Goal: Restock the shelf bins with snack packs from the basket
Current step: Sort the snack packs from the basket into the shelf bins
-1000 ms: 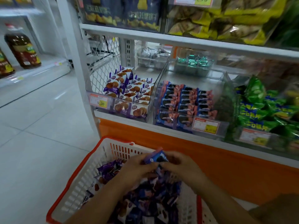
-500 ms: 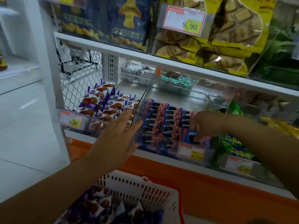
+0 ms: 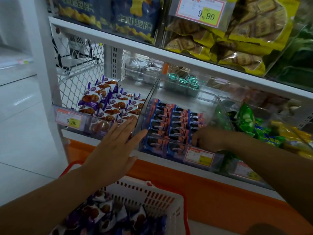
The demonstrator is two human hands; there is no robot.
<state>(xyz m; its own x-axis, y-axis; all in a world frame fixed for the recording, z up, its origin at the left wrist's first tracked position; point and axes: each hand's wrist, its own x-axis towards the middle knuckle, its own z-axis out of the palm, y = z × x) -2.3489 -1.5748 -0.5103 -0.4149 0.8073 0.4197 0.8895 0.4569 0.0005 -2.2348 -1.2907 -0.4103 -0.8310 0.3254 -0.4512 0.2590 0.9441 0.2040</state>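
Observation:
A white basket with a red rim [image 3: 157, 190] sits low in front of me, holding purple and blue snack packs [image 3: 103, 214]. On the shelf, a clear middle bin [image 3: 205, 103] holds rows of blue snack packs [image 3: 169, 122]. My right hand [image 3: 210, 139] is inside that bin at its front right corner, fingers curled down over a blue pack that is mostly hidden. Flat and spread, my left hand [image 3: 116, 146] hovers in front of the divider between the middle bin and the left bin of purple packs [image 3: 108, 106]. It holds nothing.
Green and yellow packs [image 3: 245, 116] fill the bin to the right. Price tags [image 3: 72, 120] hang on the bin fronts. The upper shelf [image 3: 152, 48] carries large biscuit bags. An orange panel [image 3: 211, 192] runs below the bins. White floor tiles lie to the left.
Both hands rose from the basket to the shelf; the right carried a blue pack into the middle bin. In the last half second the hands have hardly moved.

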